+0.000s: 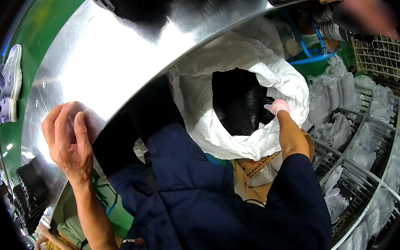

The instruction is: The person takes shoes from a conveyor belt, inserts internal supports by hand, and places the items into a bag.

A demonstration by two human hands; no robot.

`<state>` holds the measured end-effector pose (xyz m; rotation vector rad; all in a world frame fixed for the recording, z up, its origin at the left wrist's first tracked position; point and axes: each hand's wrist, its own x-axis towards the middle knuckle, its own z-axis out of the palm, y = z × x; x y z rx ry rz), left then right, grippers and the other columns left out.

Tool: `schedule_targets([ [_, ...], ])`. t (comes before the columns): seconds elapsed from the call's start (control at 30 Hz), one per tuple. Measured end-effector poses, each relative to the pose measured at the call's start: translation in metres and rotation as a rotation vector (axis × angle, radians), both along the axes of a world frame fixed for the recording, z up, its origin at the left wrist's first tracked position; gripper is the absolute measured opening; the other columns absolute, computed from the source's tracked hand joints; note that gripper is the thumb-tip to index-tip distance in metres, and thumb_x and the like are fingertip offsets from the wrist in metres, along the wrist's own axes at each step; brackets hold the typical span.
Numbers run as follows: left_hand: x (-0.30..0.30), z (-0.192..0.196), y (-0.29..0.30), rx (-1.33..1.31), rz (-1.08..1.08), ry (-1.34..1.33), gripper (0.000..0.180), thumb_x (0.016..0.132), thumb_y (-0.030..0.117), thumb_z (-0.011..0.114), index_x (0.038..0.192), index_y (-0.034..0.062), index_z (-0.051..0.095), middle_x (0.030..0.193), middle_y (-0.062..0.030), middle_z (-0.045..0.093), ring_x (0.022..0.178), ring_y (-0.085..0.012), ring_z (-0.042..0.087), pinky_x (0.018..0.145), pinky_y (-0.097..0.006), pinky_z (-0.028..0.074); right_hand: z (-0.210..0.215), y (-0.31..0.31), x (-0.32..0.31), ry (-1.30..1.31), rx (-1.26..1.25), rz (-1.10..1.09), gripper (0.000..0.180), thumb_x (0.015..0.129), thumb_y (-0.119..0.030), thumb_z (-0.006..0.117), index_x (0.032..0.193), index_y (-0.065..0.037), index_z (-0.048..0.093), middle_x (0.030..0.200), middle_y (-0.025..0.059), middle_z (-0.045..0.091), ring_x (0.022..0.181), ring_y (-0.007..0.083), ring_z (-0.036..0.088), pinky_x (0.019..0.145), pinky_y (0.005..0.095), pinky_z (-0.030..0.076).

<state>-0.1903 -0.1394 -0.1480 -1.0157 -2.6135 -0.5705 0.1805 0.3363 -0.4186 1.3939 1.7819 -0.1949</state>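
One hand (278, 107) in sack (235, 148), left hand (69, 147) on table (108, 50)

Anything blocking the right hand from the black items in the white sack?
Nothing visible. The right hand is at the sack's open mouth, right beside the black items. The rim of the white sack circles the opening without crossing between them. Deeper inside is too dark to tell.

The left hand (70, 148) is loosely curled, thumb (80, 123) beside its bent fingers (61, 123); the right hand (280, 106) is extended, forearm (293, 133) behind its fingers.
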Motion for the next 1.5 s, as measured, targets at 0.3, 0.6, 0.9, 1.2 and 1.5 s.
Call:
schedule_targets([
  [0.3, 0.001, 0.003, 0.006, -0.017, -0.030, 0.046, 0.018, 0.098, 0.006, 0.071, 0.115, 0.0022, 0.074, 0.114, -0.0137, 0.070, 0.108, -0.0284, 0.066, 0.096, -0.038, 0.052, -0.004, -0.004, 0.035, 0.280, 0.004, -0.084, 0.067, 0.076, -0.042, 0.089, 0.128, -0.004, 0.071, 0.128, 0.0185, 0.072, 0.121, 0.0367, 0.068, 0.104, 0.0437, 0.052],
  [0.6, 0.001, 0.002, 0.001, 0.041, -0.064, 0.072, 0.018, 0.092, 0.004, 0.074, 0.110, 0.0025, 0.073, 0.110, -0.0139, 0.068, 0.104, -0.0304, 0.063, 0.093, -0.040, 0.050, 0.103, -0.040, 0.021, 1.173, -0.129, -0.342, 0.055, 0.079, -0.029, 0.090, 0.119, 0.003, 0.068, 0.106, 0.0089, 0.072, 0.097, 0.0177, 0.065, 0.091, 0.0335, 0.053],
  [0.9, 0.001, 0.002, 0.003, 0.038, -0.065, 0.040, 0.018, 0.096, 0.010, 0.071, 0.112, 0.0022, 0.073, 0.114, -0.0144, 0.070, 0.109, -0.0314, 0.063, 0.098, -0.041, 0.050, -0.003, -0.122, -0.057, 1.367, -0.111, -0.985, 0.063, 0.086, -0.027, 0.086, 0.137, 0.002, 0.062, 0.121, 0.0100, 0.070, 0.106, 0.0185, 0.063, 0.092, 0.0363, 0.050],
  [1.2, 0.001, 0.002, 0.002, 0.039, -0.100, 0.121, 0.017, 0.091, 0.007, 0.074, 0.107, 0.0035, 0.073, 0.108, -0.0127, 0.069, 0.103, -0.0313, 0.063, 0.093, -0.042, 0.051, -0.040, -0.140, -0.069, 0.669, 0.133, -0.070, 0.063, 0.089, -0.050, 0.074, 0.132, -0.004, 0.069, 0.133, 0.0227, 0.068, 0.126, 0.0377, 0.063, 0.109, 0.0449, 0.048],
  [1.5, 0.003, 0.007, 0.010, 0.049, -0.069, 0.062, 0.016, 0.092, 0.009, 0.072, 0.106, 0.0023, 0.073, 0.110, -0.0150, 0.069, 0.106, -0.0326, 0.063, 0.095, -0.043, 0.050, 0.040, -0.184, -0.017, 1.050, 0.151, -0.029, 0.033, 0.092, -0.029, 0.072, 0.116, -0.007, 0.074, 0.112, 0.0178, 0.074, 0.107, 0.0374, 0.069, 0.096, 0.0430, 0.054],
])
